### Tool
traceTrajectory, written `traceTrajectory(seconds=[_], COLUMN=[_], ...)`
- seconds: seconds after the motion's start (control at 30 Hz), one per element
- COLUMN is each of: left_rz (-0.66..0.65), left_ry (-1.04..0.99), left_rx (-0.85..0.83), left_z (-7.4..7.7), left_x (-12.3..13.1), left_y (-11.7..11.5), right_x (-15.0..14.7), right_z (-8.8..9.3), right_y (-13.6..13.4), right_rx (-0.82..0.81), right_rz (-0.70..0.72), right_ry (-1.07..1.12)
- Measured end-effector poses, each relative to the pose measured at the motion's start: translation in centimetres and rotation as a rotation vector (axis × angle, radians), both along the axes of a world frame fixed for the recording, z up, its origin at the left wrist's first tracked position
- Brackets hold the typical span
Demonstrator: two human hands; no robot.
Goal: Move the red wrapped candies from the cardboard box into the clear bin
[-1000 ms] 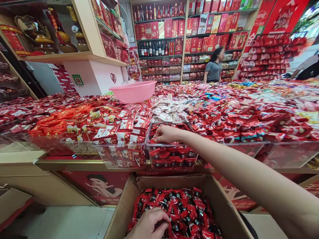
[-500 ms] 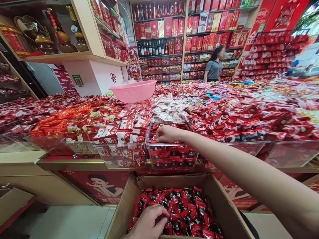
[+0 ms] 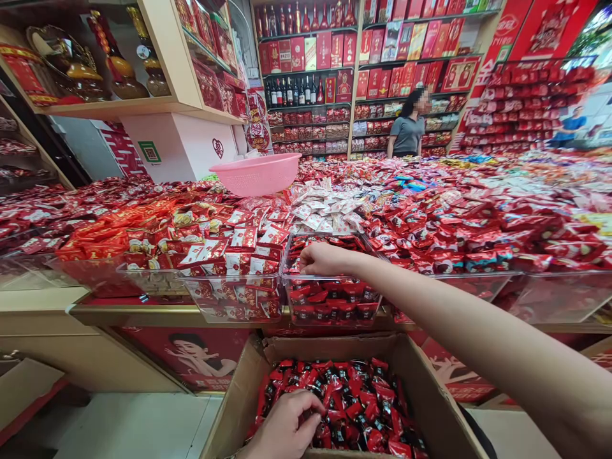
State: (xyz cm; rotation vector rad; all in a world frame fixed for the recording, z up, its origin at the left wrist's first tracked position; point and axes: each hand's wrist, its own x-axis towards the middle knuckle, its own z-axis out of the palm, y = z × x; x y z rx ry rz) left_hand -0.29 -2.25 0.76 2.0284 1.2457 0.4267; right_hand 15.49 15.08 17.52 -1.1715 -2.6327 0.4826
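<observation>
My right hand (image 3: 322, 258) is inside a clear plastic bin (image 3: 335, 287) on the counter, with its fingers curled closed just above the red-and-black candy packets (image 3: 329, 309) there. What the fingers hold, if anything, is hidden behind them. Below, a cardboard box (image 3: 442, 398) holds a heap of red-and-black wrapped candies (image 3: 356, 405). At the near left of that box my left hand (image 3: 289, 424) rests low over the candies, thumb and bent fingers drawn together. Its fingertips touch the heap, and whatever lies between them cannot be made out.
A pink basket (image 3: 258, 175) stands on the counter behind piles of wrapped sweets. White packets (image 3: 327, 207) lie behind the bin, and red-and-white packets (image 3: 241, 261) fill the one to its left. A person in a grey shirt (image 3: 406, 131) stands at the back shelves.
Both my hands stay almost where they were. The person at the back has shifted slightly left, and another person in blue shows more at the far right.
</observation>
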Motion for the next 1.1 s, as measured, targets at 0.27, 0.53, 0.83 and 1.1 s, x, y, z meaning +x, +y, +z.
traceTrajectory(seconds=[0.27, 0.53, 0.83, 1.1], left_rz=[0.01, 0.019, 0.029, 0.05], left_ry=[0.001, 0.0, -0.005, 0.003], left_rx=[-0.017, -0.022, -0.033, -0.052], left_z=[0.2, 0.0, -0.3, -0.4], left_x=[0.0, 0.0, 0.1, 0.0], left_y=[0.2, 0.3, 0.6, 0.7], right_x=[0.2, 0.5, 1.2, 0.8], right_z=[0.2, 1.0, 0.4, -0.3], right_y=[-0.7, -0.1, 1.6, 1.9], right_rx=[-0.127, -0.046, -0.19, -0.263], right_rz=[0.02, -0.021, -0.159, -0.175], right_ry=[0.026, 0.136, 0.186, 0.273])
